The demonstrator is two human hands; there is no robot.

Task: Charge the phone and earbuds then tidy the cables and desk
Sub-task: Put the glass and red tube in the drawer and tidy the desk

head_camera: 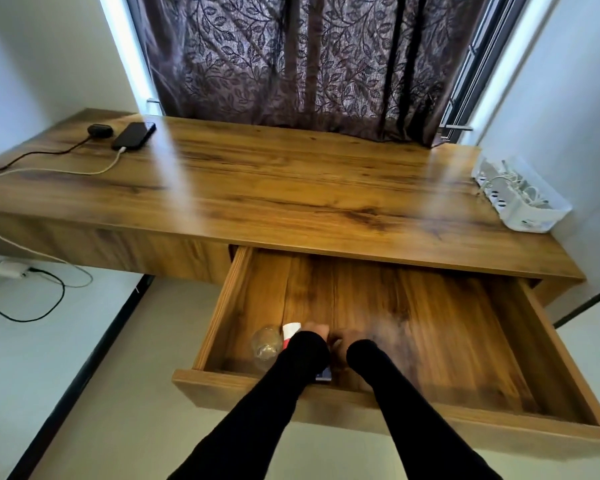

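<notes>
While both arms reach down into the open drawer (520, 344), the hands work close together at its near-left part. Left hand (315, 330) and right hand (340, 341) are blurred and mostly hidden by black sleeves; can't tell if either is open or gripping. Just left of the left hand, touching or nearly so: a red-and-white item (289, 333), and beyond that a clear plastic bottle (266, 344) lying on the drawer floor. A dark blue object (323, 375) shows btwn the two wrists, below the hands. Whether any of these is held: unclear.

Key relation: the left hand is nearer the bottle and red/white item; the rest of the drawer to the right looks bare wood.

Farther off, up-left of the hands on the surface (291, 188): phone (134, 135), long axis running away-right, white cable (49, 172) plugged in; earbuds case (100, 130) just beyond-left w/ black cable (42, 154). Far right: white basket (534, 216) holding a power strip and cords.

Judgement: charging appears done; tidying phase, stowing items in the drawer.
</notes>
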